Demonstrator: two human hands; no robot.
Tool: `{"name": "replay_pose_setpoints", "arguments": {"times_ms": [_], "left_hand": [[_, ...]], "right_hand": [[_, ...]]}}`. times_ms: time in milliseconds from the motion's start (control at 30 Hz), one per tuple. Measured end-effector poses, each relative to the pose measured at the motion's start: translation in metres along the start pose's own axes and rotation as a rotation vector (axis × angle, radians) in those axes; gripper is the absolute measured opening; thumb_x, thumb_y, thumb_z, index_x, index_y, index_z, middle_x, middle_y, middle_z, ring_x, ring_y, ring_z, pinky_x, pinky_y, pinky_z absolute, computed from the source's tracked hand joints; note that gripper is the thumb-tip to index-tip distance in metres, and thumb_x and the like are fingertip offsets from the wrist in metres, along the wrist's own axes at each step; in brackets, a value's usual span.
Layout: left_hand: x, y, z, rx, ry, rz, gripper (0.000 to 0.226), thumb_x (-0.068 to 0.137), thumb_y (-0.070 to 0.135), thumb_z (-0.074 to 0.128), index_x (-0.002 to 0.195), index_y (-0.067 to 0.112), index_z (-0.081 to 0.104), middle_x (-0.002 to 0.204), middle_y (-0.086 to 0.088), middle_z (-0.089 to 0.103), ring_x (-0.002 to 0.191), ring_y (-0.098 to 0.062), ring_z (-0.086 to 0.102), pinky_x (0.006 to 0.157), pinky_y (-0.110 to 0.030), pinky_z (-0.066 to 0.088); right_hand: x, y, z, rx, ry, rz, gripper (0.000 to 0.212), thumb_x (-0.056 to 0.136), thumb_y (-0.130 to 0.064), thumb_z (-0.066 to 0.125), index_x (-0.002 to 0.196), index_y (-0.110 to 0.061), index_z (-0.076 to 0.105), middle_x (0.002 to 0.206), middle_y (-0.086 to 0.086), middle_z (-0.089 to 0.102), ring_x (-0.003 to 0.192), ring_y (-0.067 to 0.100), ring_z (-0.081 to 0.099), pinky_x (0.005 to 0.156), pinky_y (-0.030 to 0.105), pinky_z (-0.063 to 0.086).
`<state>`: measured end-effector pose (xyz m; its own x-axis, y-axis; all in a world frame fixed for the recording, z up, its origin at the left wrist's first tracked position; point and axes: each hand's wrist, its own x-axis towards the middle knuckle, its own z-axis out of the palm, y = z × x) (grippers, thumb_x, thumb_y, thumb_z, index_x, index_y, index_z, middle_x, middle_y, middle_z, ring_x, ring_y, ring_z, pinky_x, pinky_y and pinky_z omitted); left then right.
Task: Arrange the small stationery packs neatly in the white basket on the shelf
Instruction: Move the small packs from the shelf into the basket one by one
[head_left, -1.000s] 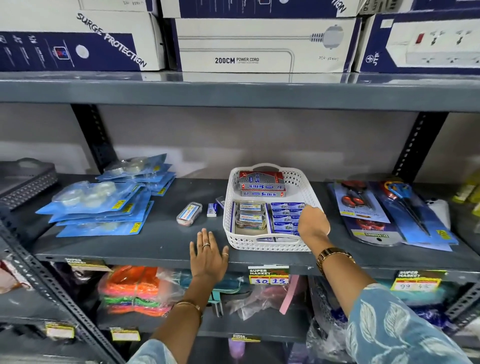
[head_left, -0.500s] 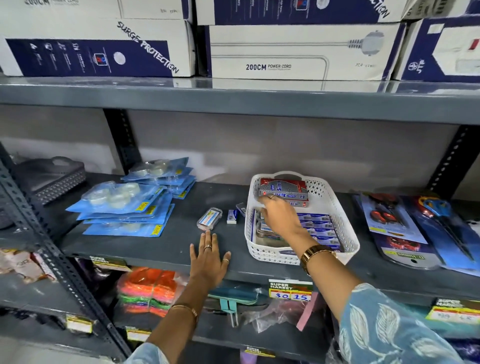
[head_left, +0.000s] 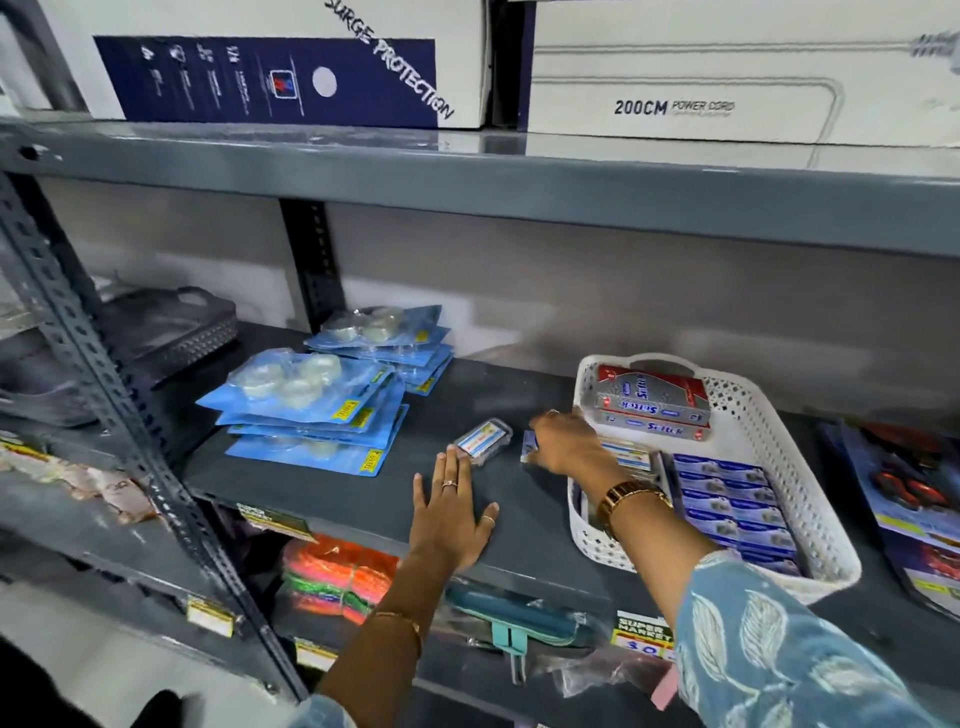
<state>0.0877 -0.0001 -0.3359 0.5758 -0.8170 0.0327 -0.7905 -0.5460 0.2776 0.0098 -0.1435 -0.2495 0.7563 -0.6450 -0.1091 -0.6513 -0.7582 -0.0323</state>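
Observation:
The white basket (head_left: 763, 431) stands on the grey shelf (head_left: 363, 499). It holds red and silver boxes (head_left: 654, 402) at the back and rows of small blue packs (head_left: 727, 499) at the right. My right hand (head_left: 566, 447) reaches over the basket's left rim, fingers closed on a small blue and white pack (head_left: 528, 448) lying on the shelf. My left hand (head_left: 452, 519) lies flat and open on the shelf, fingertips touching a clear plastic case (head_left: 483, 439).
Stacked blue blister cards of tape rolls (head_left: 306, 400) lie at the left. Scissors on blue cards (head_left: 904, 483) lie right of the basket. A dark grey basket (head_left: 171, 327) sits far left behind a metal upright (head_left: 104, 364). Boxes (head_left: 675, 78) fill the shelf above.
My right hand left the inside of the basket and moved left over its rim onto the small pack on the shelf. My left hand stayed flat on the shelf. The view shifted left.

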Motion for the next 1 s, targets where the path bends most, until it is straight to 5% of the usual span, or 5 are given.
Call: {"name": "replay_pose_setpoints", "arguments": {"times_ms": [367,567,700,800,1000], "left_hand": [[0.001,-0.005,0.001,-0.05,0.014,0.056,0.077,0.094,0.046,0.033,0.148,0.008,-0.007,0.159,-0.007,-0.011,0.147,-0.02,-0.013,0.12,-0.048,-0.006],[0.0,-0.006,0.002,-0.057,0.033,0.061,0.077,0.094,0.045,0.034,0.148,0.008,-0.007,0.16,-0.008,-0.009,0.147,-0.02,-0.012,0.119,-0.047,-0.006],[-0.001,-0.005,0.003,-0.045,0.056,0.051,0.078,0.094,0.045,0.034,0.148,0.007,-0.006,0.16,-0.009,-0.008,0.147,-0.02,-0.009,0.119,-0.046,-0.005],[-0.002,-0.004,0.002,-0.027,0.085,0.025,0.076,0.095,0.043,0.033,0.148,0.006,-0.005,0.16,-0.01,-0.007,0.148,-0.022,-0.007,0.119,-0.045,-0.003],[-0.018,0.025,0.004,0.022,0.095,0.049,0.065,0.098,0.038,0.027,0.148,0.005,0.002,0.16,-0.012,0.0,0.148,-0.022,-0.004,0.119,-0.043,-0.001]], "right_hand": [[0.022,-0.015,0.008,-0.161,-0.027,0.201,0.04,0.085,-0.047,0.059,0.107,-0.015,0.067,0.109,0.002,0.07,0.113,0.025,0.061,0.115,0.061,0.002],[0.011,-0.013,0.002,-0.065,0.121,0.2,0.039,0.084,-0.044,0.058,0.103,-0.011,0.067,0.105,0.006,0.072,0.11,0.026,0.064,0.12,0.051,-0.003],[-0.004,-0.01,0.002,0.038,0.276,0.184,0.038,0.083,-0.04,0.059,0.104,-0.008,0.065,0.106,0.013,0.071,0.105,0.03,0.065,0.118,0.043,0.022],[-0.019,-0.005,0.002,0.184,0.393,0.157,0.03,0.085,-0.026,0.059,0.109,-0.008,0.061,0.107,0.017,0.07,0.101,0.034,0.065,0.087,0.036,0.051],[-0.052,0.019,-0.002,0.683,0.581,0.251,0.028,0.087,-0.001,0.058,0.111,-0.01,0.068,0.107,0.015,0.073,0.098,0.03,0.068,0.085,0.032,0.054]]}}
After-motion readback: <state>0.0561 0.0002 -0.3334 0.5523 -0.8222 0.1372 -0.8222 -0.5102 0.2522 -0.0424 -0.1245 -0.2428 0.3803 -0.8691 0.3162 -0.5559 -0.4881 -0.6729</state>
